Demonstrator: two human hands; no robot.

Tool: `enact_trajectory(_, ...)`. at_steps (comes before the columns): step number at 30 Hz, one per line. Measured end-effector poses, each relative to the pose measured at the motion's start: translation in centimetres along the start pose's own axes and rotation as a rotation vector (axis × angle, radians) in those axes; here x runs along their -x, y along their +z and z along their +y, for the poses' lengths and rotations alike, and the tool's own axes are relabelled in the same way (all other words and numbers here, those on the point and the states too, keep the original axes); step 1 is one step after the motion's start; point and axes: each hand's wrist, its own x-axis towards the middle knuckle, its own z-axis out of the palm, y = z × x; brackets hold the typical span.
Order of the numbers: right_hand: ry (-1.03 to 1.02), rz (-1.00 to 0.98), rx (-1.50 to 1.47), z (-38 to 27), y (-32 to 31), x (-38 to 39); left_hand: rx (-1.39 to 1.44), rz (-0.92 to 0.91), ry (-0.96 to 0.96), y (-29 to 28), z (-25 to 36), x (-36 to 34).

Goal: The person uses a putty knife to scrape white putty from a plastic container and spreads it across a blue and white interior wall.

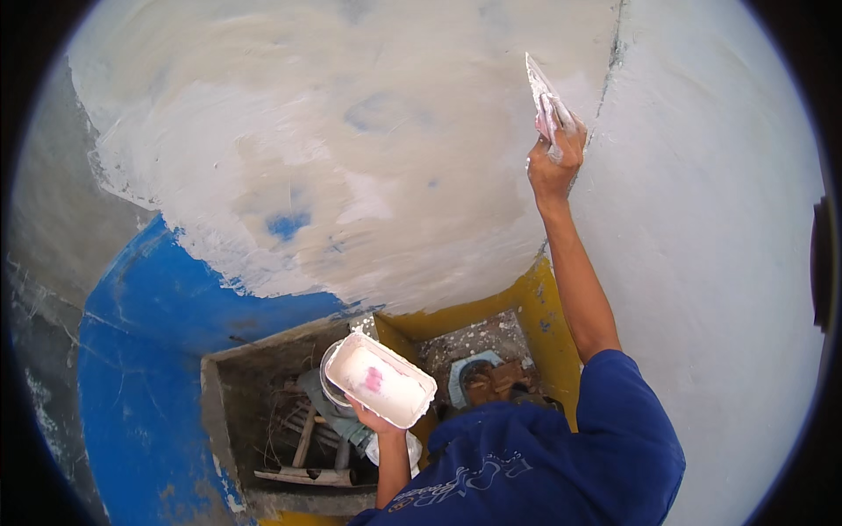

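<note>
My right hand (559, 167) is raised at the upper right, its fingers wrapped round a putty knife (541, 92) smeared with white filler. The blade points up and to the left, close to the wall corner; whether it touches the wall I cannot tell. Low in the middle, my left hand (379, 422) supports a rectangular tray (401, 358) from beneath. White filler with a pink patch (374, 380) lies in this tray, and its rim is crusted. Before me, the wall (307, 167) is coated in uneven white and beige filler, with small blue spots showing through.
A pale wall (702, 245) meets the coated one at the right. Blue paint (140, 351) covers the lower left, yellow paint (548, 324) the lower right. Below stands a concrete compartment (210, 403) with wood pieces (304, 436); a round container (330, 390) shows behind the tray.
</note>
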Motion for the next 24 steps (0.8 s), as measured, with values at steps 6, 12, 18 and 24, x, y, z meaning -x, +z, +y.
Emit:
enact_trajectory(6, -0.003, -0.423, -0.026, -5.1, 1.8, 10.6, 0.036, -0.01, -0.081, 0.4, -0.9, -1.4)
enact_trajectory(12, 0.321, 0.044, -0.043, -1.2, -1.8, 2.1, 0.056, -0.032, -0.09, 0.7, -1.3, -1.2)
enact_trajectory(18, 0.027, 0.008, 0.128, -2.3, 1.7, 1.5, 0.045, -0.009, -0.101, 0.3, -2.0, -0.9)
enact_trajectory(24, 0.028, -0.191, -0.171, -4.0, 0.4, 4.4, 0.088, 0.033, -0.129, 0.6, -1.9, -1.2)
